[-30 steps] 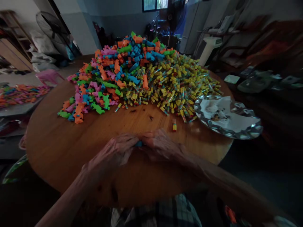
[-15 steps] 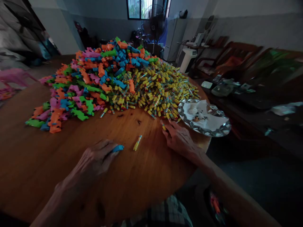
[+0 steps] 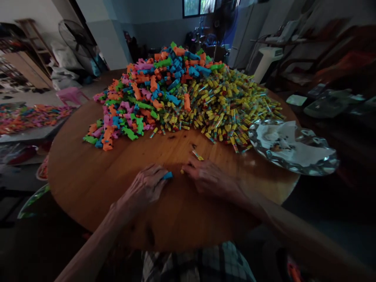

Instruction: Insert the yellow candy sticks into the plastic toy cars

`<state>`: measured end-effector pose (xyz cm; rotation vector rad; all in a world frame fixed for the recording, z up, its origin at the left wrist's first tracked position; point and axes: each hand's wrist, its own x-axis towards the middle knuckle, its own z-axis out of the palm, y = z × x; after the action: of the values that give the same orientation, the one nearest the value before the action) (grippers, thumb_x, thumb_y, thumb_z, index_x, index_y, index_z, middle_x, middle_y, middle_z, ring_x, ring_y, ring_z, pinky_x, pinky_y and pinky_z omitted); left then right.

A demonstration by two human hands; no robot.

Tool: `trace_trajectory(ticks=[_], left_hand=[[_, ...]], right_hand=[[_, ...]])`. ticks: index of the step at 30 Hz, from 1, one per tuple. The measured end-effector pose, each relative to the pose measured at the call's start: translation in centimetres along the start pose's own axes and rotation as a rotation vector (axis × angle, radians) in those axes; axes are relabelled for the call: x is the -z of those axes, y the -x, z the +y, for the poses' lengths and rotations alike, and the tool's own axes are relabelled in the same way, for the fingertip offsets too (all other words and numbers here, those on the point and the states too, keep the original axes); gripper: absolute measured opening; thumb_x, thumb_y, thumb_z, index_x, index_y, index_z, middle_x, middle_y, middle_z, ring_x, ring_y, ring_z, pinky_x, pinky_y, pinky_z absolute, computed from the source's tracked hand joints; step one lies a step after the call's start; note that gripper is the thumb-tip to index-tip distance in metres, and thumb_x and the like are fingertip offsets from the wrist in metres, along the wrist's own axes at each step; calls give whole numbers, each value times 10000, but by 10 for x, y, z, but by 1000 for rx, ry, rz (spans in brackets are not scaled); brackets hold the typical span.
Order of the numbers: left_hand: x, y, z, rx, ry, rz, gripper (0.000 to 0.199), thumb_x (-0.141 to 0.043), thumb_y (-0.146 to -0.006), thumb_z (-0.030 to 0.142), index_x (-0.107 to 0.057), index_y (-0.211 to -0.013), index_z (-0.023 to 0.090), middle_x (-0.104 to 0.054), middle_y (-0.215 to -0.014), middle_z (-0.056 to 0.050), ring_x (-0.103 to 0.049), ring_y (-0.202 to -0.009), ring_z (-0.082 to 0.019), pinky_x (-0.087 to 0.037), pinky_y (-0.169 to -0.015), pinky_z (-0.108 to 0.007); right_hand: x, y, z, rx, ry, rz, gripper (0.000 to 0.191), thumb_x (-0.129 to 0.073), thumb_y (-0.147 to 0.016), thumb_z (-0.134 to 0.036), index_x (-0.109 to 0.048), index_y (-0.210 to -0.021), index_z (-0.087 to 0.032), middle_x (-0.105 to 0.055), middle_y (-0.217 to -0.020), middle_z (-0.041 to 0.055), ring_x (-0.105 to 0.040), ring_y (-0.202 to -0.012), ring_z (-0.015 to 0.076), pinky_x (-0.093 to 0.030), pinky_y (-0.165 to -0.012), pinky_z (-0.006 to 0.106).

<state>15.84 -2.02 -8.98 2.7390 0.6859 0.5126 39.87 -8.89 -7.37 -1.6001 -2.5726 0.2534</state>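
My left hand rests on the round table, its fingers closed around a small blue plastic toy piece whose end sticks out past the fingertips. To its right is my right hand, fingers bent and low over the wood. A clear-and-yellow tube shows at the far side of its fingers. The yellow end of another small tube peeks out at the right fingertips; the rest is hidden under the hand. A gap of bare wood separates the two hands.
Beyond the hands rise a heap of orange, blue, green and pink toy pieces and a pile of yellow tubes. A silver scalloped tray with white paper sits at the table's right edge. A pink stool stands at left.
My right hand has come back from the tube pile toward the left hand, over the tube that lay loose on the table. The left hand keeps the blue piece. The view has turned left.
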Motion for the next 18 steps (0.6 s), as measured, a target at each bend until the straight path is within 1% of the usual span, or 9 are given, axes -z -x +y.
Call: trace_trajectory(ticks=[3,7,10,13,18], left_hand=[[-1,-2,-1,-6,23,0,166,-448,-988,161,-613,-972,159,-576,-887,-49,-549,-848,-184,-414,-743,-310],[-2,-2,-1,-4,37,7,171,-456,-984,148,-622,-1010,175,-586,-889,-44,-559,-860,-183,-418,-767,-311],[-1,-3,1,16,42,-3,163,-473,-964,125,-621,-1002,183,-589,-901,-43,-562,-870,-185,-408,-751,-306],[0,-3,3,22,44,-6,155,-480,-949,110,-616,-968,181,-583,-885,-41,-560,-861,-187,-400,-732,-301],[0,-3,2,19,48,-2,153,-475,-956,118,-618,-951,174,-575,-871,-40,-555,-839,-184,-409,-729,-298]], right_hand=[[-4,-6,-1,32,-34,40,321,-465,-875,-84,-635,-1141,-141,-615,-1054,105,-556,-869,202,-417,-749,327],[-9,-8,-5,38,-88,59,319,-492,-854,-77,-635,-1133,-131,-615,-1030,105,-555,-845,200,-415,-730,330],[-12,-9,-7,37,-111,82,347,-491,-845,-68,-629,-1158,-119,-617,-1039,113,-566,-870,203,-420,-757,330],[-13,-10,-10,29,-120,61,396,-477,-835,-62,-619,-1201,-113,-618,-1073,119,-580,-920,211,-426,-777,325],[-7,-11,-15,-5,-82,6,335,-461,-857,-74,-636,-1139,-114,-614,-1104,121,-592,-891,203,-426,-739,325]])
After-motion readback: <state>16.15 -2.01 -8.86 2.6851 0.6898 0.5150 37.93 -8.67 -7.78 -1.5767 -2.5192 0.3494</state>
